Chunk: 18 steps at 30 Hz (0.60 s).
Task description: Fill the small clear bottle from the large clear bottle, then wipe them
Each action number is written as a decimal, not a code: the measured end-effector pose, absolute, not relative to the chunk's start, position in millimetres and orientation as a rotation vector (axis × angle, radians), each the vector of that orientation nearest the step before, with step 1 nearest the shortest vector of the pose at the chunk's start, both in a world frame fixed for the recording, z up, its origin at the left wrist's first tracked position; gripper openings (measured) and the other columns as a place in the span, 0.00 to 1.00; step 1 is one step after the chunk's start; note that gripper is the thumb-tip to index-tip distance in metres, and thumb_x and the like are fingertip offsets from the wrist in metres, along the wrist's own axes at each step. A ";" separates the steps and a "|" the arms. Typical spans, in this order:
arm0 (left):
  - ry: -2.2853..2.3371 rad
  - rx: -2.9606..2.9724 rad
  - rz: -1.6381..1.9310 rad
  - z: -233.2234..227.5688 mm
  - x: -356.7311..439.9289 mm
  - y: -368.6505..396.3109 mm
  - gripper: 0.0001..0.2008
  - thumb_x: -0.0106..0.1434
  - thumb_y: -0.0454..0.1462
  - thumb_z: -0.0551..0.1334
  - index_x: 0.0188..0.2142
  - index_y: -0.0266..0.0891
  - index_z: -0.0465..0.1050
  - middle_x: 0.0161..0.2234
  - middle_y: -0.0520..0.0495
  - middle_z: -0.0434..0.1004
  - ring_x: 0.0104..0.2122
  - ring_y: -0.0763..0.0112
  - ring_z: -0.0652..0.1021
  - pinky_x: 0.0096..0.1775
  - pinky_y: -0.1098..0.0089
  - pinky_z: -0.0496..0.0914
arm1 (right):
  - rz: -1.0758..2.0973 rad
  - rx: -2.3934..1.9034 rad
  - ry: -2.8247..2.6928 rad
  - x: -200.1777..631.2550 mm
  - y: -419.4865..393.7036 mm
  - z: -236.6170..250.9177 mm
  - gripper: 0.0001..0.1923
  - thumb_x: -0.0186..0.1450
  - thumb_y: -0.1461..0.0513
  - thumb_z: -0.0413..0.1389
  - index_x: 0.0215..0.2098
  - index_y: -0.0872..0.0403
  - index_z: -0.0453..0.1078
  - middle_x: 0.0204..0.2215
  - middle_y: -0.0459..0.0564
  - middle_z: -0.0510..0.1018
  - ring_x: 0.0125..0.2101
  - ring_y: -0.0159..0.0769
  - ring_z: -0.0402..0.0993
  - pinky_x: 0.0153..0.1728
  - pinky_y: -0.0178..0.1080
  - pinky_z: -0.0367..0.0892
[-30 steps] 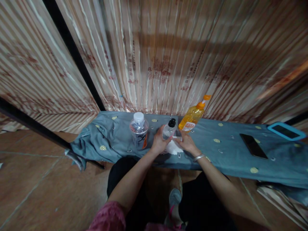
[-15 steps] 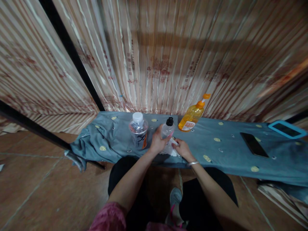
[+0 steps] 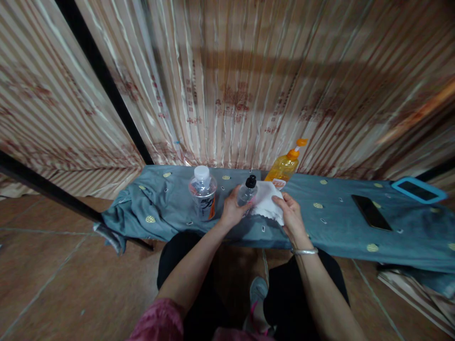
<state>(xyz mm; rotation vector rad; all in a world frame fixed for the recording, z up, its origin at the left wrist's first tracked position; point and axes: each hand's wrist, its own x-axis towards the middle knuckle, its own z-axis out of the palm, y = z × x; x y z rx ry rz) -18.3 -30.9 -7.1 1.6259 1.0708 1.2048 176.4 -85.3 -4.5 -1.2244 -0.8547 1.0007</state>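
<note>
My left hand [image 3: 232, 208] is wrapped round a small clear bottle with a black cap [image 3: 248, 190], which stands upright on the cloth. In my right hand [image 3: 292, 215] is a white tissue [image 3: 266, 202], pinched at its right edge and spread out beside the clear bottle. The tissue covers the lower part of an amber pump bottle [image 3: 285, 166] with an orange top, standing behind it. Left of my left hand is a large clear plastic bottle [image 3: 203, 194] with a white cap and a dark and orange label.
A grey-green patterned cloth [image 3: 341, 237] covers the narrow bench. A dark phone [image 3: 371, 212] and a blue-framed device [image 3: 419, 189] lie on its right side. Striped curtains [image 3: 234, 71] hang behind, and black metal poles [image 3: 106, 85] slant at the left.
My right hand has lifted the tissue up and to the right, and it now hangs spread out in front of the pump bottle. My left hand keeps its hold on the small bottle.
</note>
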 end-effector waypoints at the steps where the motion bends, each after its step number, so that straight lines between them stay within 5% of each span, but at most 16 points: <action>1: 1.058 1.632 1.201 -7.2 -18.0 -30.7 0.34 0.57 0.35 0.78 0.62 0.41 0.76 0.58 0.41 0.86 0.58 0.50 0.84 0.64 0.51 0.76 | 1.005 -1.207 -0.892 172.6 -77.8 3.4 0.19 0.74 0.51 0.63 0.57 0.54 0.74 0.50 0.52 0.80 0.43 0.38 0.80 0.44 0.45 0.79; 12: 0.999 1.688 1.221 -11.8 -19.5 -32.2 0.34 0.58 0.31 0.72 0.64 0.42 0.72 0.60 0.38 0.84 0.59 0.51 0.83 0.63 0.52 0.76 | 0.822 -1.121 -1.189 121.5 -57.8 18.4 0.23 0.74 0.50 0.63 0.60 0.53 0.74 0.56 0.55 0.79 0.51 0.44 0.80 0.53 0.53 0.77; 18: 0.938 1.818 1.193 -27.1 -14.2 -35.5 0.46 0.57 0.33 0.70 0.74 0.38 0.59 0.73 0.31 0.67 0.72 0.43 0.71 0.73 0.41 0.65 | 0.655 -1.219 -1.317 125.8 -33.3 17.3 0.19 0.74 0.50 0.64 0.55 0.54 0.75 0.50 0.52 0.80 0.45 0.39 0.80 0.48 0.48 0.78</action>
